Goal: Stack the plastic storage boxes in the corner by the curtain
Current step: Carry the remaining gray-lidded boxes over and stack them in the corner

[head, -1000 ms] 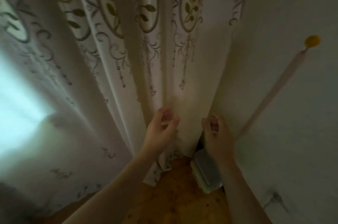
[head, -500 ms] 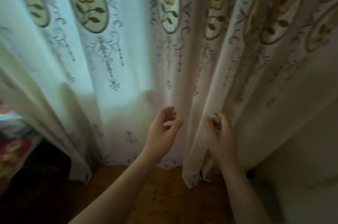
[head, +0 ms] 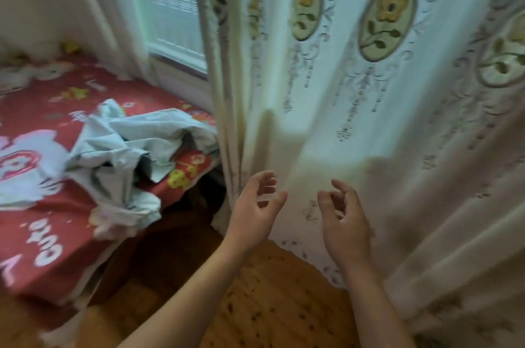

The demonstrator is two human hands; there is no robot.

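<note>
Two hands: both raised in front of the curtain, palms turned toward each other, neither holding anything.
Curtain (head: 383, 120): cream fabric with oval flower medallions, hanging in folds across the right and centre, its hem reaching the floor.
Bed (head: 42, 248): at left, under a red printed cover with white lettering and flower shapes; its near corner lies close to the curtain's edge.
Window (head: 170, 6): behind the bed, showing between the curtain's edge and a paler drape.
Floor (head: 270, 305): speckled wood, bare below the forearms.
Crumpled clothes (head: 125, 148): pale heap lying on the red cover.
Left hand (head: 252, 211): fingers loosely curled, empty, just in front of the curtain's edge.
Right hand (head: 343, 217): fingers loosely curled, empty, near the fabric.
Storage boxes: out of view here.
</note>
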